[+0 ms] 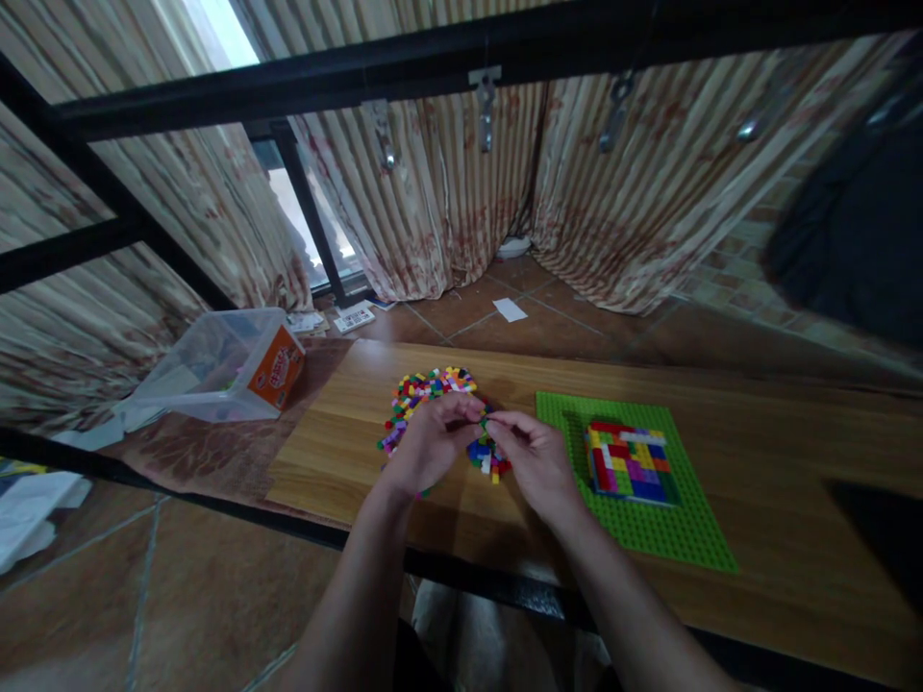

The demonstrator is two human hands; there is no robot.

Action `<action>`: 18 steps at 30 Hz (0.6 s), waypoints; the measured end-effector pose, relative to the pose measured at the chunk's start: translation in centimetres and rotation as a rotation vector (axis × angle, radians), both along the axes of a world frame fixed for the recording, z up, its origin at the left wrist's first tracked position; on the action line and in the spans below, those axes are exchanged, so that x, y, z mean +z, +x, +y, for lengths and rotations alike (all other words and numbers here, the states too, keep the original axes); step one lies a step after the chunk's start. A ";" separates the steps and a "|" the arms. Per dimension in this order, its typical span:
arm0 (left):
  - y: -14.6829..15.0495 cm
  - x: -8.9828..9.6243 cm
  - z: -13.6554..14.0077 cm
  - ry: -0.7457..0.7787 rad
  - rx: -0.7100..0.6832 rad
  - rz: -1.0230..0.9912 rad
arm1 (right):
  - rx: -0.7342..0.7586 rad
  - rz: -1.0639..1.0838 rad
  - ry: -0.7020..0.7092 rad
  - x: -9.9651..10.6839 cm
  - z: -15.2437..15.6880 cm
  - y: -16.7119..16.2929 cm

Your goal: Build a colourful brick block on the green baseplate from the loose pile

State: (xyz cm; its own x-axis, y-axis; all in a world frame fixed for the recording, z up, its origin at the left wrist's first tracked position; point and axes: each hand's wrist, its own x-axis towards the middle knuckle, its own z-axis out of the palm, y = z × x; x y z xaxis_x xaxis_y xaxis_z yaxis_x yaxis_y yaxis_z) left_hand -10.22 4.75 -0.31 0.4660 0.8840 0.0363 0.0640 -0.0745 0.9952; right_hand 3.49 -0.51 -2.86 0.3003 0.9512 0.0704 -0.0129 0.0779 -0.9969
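Note:
My left hand [433, 440] and my right hand [536, 459] meet above the loose building bricks [425, 384]. Their fingertips are pinched together around a small green building brick [484, 423], mostly covered by the fingers. Beneath and behind the hands, the multicoloured pile spreads over the wooden board, partly hidden by my left hand. To the right lies a green studded baseplate [696, 519]. On it stands a block of joined bricks [627, 463] in red, yellow, blue, orange, purple and white, apart from both hands.
A clear plastic box [209, 384] with an orange label stands left of the wooden tabletop [324, 442]. A black metal bar [433, 67] with hanging clips crosses above. Patterned curtains [433, 202] hang behind, and a dark cloth item [858, 211] hangs at the right.

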 end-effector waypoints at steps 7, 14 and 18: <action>1.2 0.0 -0.7 0.006 0.006 0.055 | -0.053 0.223 -0.055 0.4 -0.1 0.1; 1.9 0.3 -1.3 0.077 0.030 0.099 | -0.026 0.255 -0.040 0.5 -0.2 0.2; 1.8 0.7 -1.4 0.021 -0.036 0.027 | 0.032 0.385 -0.047 0.9 -0.4 0.4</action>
State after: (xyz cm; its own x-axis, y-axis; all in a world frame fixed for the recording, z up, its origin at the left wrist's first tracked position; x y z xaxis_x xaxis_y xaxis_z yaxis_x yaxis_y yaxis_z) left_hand -8.43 3.35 0.38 0.4988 0.8657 0.0418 0.0875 -0.0983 0.9913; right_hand 3.86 -0.88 -1.95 0.2662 0.9601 -0.0853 -0.3887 0.0259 -0.9210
